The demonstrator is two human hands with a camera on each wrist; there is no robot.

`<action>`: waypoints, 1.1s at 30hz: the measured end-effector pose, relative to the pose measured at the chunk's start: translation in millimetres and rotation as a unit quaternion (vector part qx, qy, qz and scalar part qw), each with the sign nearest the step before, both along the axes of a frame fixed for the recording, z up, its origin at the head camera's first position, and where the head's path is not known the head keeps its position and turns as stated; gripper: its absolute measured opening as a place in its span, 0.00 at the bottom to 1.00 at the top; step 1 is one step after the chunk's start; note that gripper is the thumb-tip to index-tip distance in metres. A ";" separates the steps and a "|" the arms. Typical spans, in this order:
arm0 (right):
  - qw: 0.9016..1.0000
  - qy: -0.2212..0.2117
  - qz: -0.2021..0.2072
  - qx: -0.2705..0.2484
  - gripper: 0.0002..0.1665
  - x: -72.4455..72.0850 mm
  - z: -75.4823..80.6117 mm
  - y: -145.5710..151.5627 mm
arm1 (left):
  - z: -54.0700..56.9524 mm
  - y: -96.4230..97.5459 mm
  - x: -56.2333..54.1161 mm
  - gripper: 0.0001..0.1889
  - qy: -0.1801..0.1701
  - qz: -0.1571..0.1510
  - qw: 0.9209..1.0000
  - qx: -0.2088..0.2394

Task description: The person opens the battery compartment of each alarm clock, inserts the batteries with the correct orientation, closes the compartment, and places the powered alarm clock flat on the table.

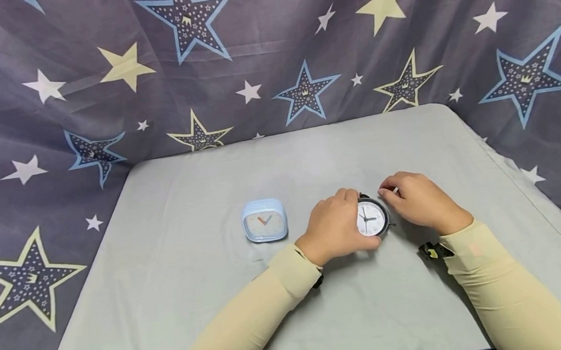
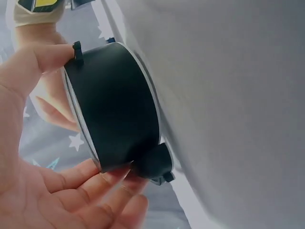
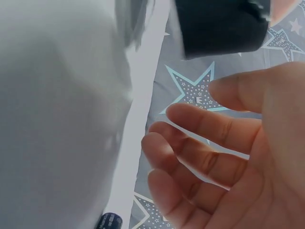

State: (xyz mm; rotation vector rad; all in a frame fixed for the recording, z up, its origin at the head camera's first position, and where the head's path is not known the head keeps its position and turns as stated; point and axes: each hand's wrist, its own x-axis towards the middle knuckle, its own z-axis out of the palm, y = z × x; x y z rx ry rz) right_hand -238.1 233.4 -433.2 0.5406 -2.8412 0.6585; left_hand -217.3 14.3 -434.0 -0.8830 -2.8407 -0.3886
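My left hand [image 1: 335, 224] grips a round black alarm clock [image 1: 371, 219] with a white dial. In the left wrist view, the thumb presses near a small black tab on the rim of the alarm clock [image 2: 116, 105], and the fingers curl under the opposite side by a rounded foot. Just to the right of it, my right hand [image 1: 422, 199] is held apart from the clock, its fingers loosely bent. Nothing lies between the right thumb and fingers [image 3: 205, 124] in the right wrist view.
A light blue square-faced clock [image 1: 264, 221] stands to the left of my left hand. Both clocks are on a table with a pale grey cloth [image 1: 181, 292]. Behind and beside it hangs a dark curtain [image 1: 228, 14] printed with stars.
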 end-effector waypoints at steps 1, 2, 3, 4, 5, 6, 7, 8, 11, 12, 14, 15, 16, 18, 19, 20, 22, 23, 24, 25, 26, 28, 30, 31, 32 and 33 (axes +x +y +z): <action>1.000 0.001 0.000 0.000 0.11 0.0 -0.4 0.4 | 0.5 -1.0 -0.2 0.40 -0.004 0.001 1.000 0.007; 1.000 0.003 0.000 -0.001 0.11 0.2 -0.7 0.4 | 0.8 -1.9 -0.5 0.40 -0.008 0.002 1.000 0.013; 1.000 0.004 0.001 -0.001 0.11 0.1 -1.1 0.7 | 1.0 -2.7 -0.6 0.40 -0.012 0.003 1.000 0.020; 1.000 0.005 0.001 -0.003 0.11 0.2 -1.3 0.7 | 1.2 -3.6 -0.5 0.40 -0.015 0.004 0.999 0.027; 1.000 0.006 0.001 -0.004 0.11 0.2 -1.3 0.8 | 1.2 -4.3 -0.4 0.40 -0.017 0.005 0.999 0.034; 1.000 0.006 0.002 -0.006 0.11 0.2 -1.3 0.7 | 1.2 -4.9 -0.3 0.40 -0.018 0.006 0.999 0.041; 1.000 0.005 0.003 -0.009 0.11 0.2 -1.1 0.7 | 1.2 -5.4 -0.1 0.39 -0.017 0.007 0.999 0.048; 1.000 0.004 0.004 -0.012 0.11 0.1 -0.8 0.5 | 1.1 -5.8 0.1 0.39 -0.016 0.007 0.998 0.054; 1.000 -0.009 0.008 -0.023 0.12 -0.2 0.1 0.2 | 0.6 -6.9 0.7 0.38 -0.013 0.005 0.997 0.074; 0.999 -0.016 0.009 -0.029 0.13 -0.1 0.8 0.0 | 0.5 -7.1 0.9 0.38 -0.013 0.005 0.997 0.080; 0.998 -0.037 0.011 -0.043 0.14 0.3 2.2 -0.4 | 0.5 -7.7 1.5 0.38 -0.012 0.006 0.996 0.093; 0.998 -0.048 0.012 -0.050 0.15 0.5 2.8 -0.6 | 0.5 -8.1 1.5 0.38 -0.010 0.007 0.995 0.098; 0.997 -0.060 0.013 -0.057 0.16 0.6 3.4 -0.8 | 0.6 -8.4 1.5 0.37 -0.007 0.007 0.995 0.102; 0.994 -0.087 0.014 -0.070 0.18 1.2 4.9 -1.6 | 1.1 -8.8 1.4 0.38 0.000 0.007 0.994 0.110; 0.992 -0.102 0.016 -0.077 0.19 1.4 5.6 -1.9 | 1.2 -9.1 1.3 0.38 0.004 0.007 0.994 0.113; 0.989 -0.118 0.017 -0.084 0.21 1.6 6.1 -2.1 | 1.3 -9.2 1.1 0.38 0.010 0.006 0.993 0.117; 0.981 -0.159 0.022 -0.108 0.24 2.3 7.2 -2.2 | 1.8 -9.3 0.7 0.38 0.018 0.002 0.992 0.124; 0.974 -0.186 0.027 -0.126 0.26 2.8 8.0 -2.4 | 1.8 -9.5 0.6 0.39 0.023 -0.001 0.991 0.129; 0.966 -0.210 0.033 -0.147 0.28 3.3 8.8 -2.5 | 1.9 -9.5 0.5 0.39 0.028 -0.002 0.991 0.134; 0.956 -0.235 0.039 -0.169 0.29 3.8 9.1 -2.3 | 1.9 -9.5 0.5 0.39 0.033 -0.004 0.990 0.140; 0.945 -0.261 0.045 -0.193 0.31 4.0 9.5 -2.1 | 1.9 -9.5 0.5 0.39 0.038 -0.006 0.989 0.146; 0.918 -0.312 0.057 -0.238 0.36 3.8 9.5 -2.0 | 2.1 -9.5 0.7 0.40 0.046 -0.010 0.986 0.159; 0.895 -0.351 0.065 -0.268 0.39 3.0 9.2 -1.4 | 2.6 -9.3 1.0 0.40 0.052 -0.012 0.984 0.169; 0.884 -0.368 0.068 -0.280 0.40 2.3 8.7 -0.8 | 2.7 -9.3 1.1 0.41 0.054 -0.014 0.983 0.172; 0.875 -0.382 0.071 -0.290 0.40 1.6 8.4 -0.6 | 2.8 -9.2 1.1 0.41 0.057 -0.015 0.983 0.175; 0.867 -0.393 0.074 -0.299 0.41 0.9 7.9 -0.3 | 2.8 -9.1 1.0 0.42 0.060 -0.016 0.982 0.177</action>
